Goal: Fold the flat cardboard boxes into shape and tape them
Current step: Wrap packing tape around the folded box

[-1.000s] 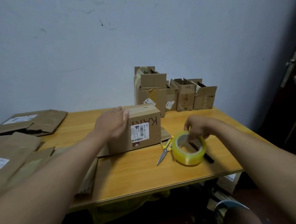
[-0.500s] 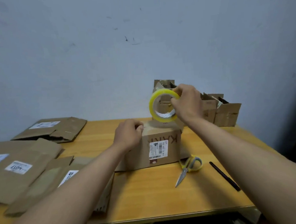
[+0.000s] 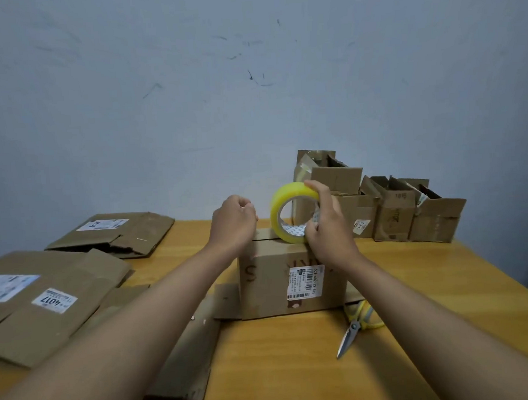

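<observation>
Cardboard folded into a box [image 3: 290,276] stands mid-desk, its top flaps down, with the yellow-cored tape roll [image 3: 291,213] resting on edge on its top right. The right hand [image 3: 327,226] grips the roll, fingers over the rim and thumb near the core, likely to feed tape along the seam. The left hand [image 3: 234,222] hovers curled over the top's left side; it may be pinching the tape end, but I cannot tell. A white barcode label on the box front reads something like "502 602 12 815", with a printed "S" beside it. Scissors [image 3: 355,324] lie just right of the box, handy for cutting. Flat boxes [image 3: 44,296] wait at left, one labelled "4017"; finished boxes [image 3: 391,212] line the wall on the wooden desk [image 3: 299,369].
</observation>
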